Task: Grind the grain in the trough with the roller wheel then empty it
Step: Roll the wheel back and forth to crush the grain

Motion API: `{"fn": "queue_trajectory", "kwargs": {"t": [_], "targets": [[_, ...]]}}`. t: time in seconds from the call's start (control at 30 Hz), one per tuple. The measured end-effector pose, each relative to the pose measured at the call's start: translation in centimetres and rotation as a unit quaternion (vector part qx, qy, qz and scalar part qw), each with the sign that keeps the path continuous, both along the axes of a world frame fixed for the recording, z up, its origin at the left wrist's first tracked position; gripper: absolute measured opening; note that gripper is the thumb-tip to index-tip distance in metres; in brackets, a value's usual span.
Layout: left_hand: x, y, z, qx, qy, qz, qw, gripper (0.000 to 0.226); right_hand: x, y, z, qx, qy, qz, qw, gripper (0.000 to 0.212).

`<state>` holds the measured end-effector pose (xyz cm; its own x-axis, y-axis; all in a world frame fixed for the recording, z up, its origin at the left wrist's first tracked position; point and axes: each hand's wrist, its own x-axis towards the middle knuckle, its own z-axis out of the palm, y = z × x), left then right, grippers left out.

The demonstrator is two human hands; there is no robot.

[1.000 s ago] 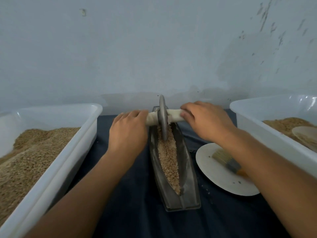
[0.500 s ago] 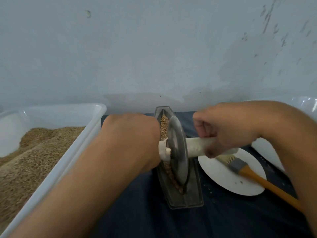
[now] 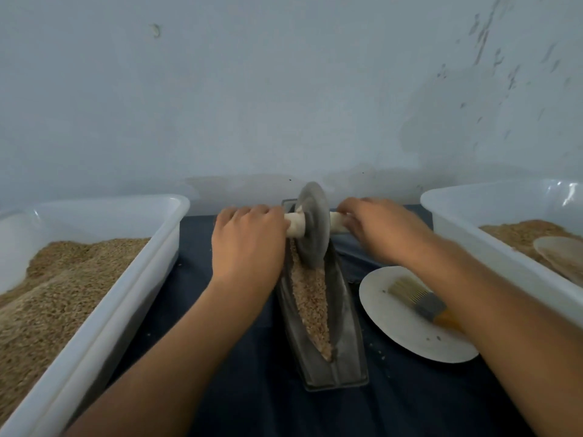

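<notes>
Grain: pale crushed grain (image 3: 310, 298) lies in a strip along the groove of the trough, from under the wheel to the near tip.
Trough: long, narrow, boat-shaped grey metal trough (image 3: 345, 351) lies on the dark blue cloth-covered worktop (image 3: 252, 402), midway between the left and right edges, its far end toward the wall.
Roller wheel: grey metal disc on a pale wooden axle, the roller wheel (image 3: 312, 227) stands upright in the far part of the trough, its rim down in the grain.
Left hand: the left hand (image 3: 249, 244) lies palm down over the left end of the axle, fingers curled round it.
Right hand: the right hand (image 3: 378, 230) grips the right end of the axle, fingers wrapped over it.
Left tub: white rectangular plastic tub (image 3: 126, 291) along the left edge, heaped with brown grain.
Right tub: white plastic tub (image 3: 467, 247) along the right edge holds brown grain and a pale round dish.
Plate: white round plate (image 3: 394, 326) just right of the trough carries a brush (image 3: 419, 299) with pale bristles, grey ferrule and orange handle.
</notes>
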<state>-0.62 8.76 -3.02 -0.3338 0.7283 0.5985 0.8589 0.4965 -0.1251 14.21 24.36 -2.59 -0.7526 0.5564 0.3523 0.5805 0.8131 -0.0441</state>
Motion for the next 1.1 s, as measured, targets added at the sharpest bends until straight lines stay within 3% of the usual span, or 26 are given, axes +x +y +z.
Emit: {"fn": "queue_trajectory", "kwargs": {"t": [0.13,0.23,0.43,0.6,0.77,0.83,0.93,1.1], "targets": [[-0.7,-0.1,-0.6,0.011,-0.006,-0.026,1.000,0.011,-0.2,0.1,-0.3,-0.003,0.010,0.034,0.999,0.029],[-0.6,-0.7,0.5,-0.055,-0.040,-0.014,0.998,0.014,0.2,-0.4,0.9,-0.047,-0.017,0.041,0.998,0.025],[2.4,-3.7,4.1,-0.245,-0.097,-0.001,0.965,0.023,2.5,-3.6,5.4,-0.092,-0.187,0.028,0.978,0.036],[4.8,-6.5,6.5,-0.255,-0.049,-0.001,0.966,0.031,3.9,-6.5,7.8,-0.095,-0.237,0.054,0.965,0.046],[3.6,-6.0,6.3,-0.273,-0.087,0.005,0.958,0.032,3.5,-5.6,7.1,-0.118,-0.208,0.070,0.968,0.040],[2.6,-4.4,5.0,-0.255,-0.097,0.016,0.962,0.021,2.7,-4.1,5.9,-0.115,-0.171,0.065,0.976,0.032],[1.1,-2.0,2.5,-0.161,-0.086,0.029,0.983,0.010,1.4,-1.8,3.5,-0.099,-0.104,0.052,0.988,0.022],[-0.9,-0.2,-0.9,0.009,-0.032,-0.025,0.999,0.016,-0.3,-0.5,0.3,0.013,-0.008,0.018,1.000,0.035]]}}
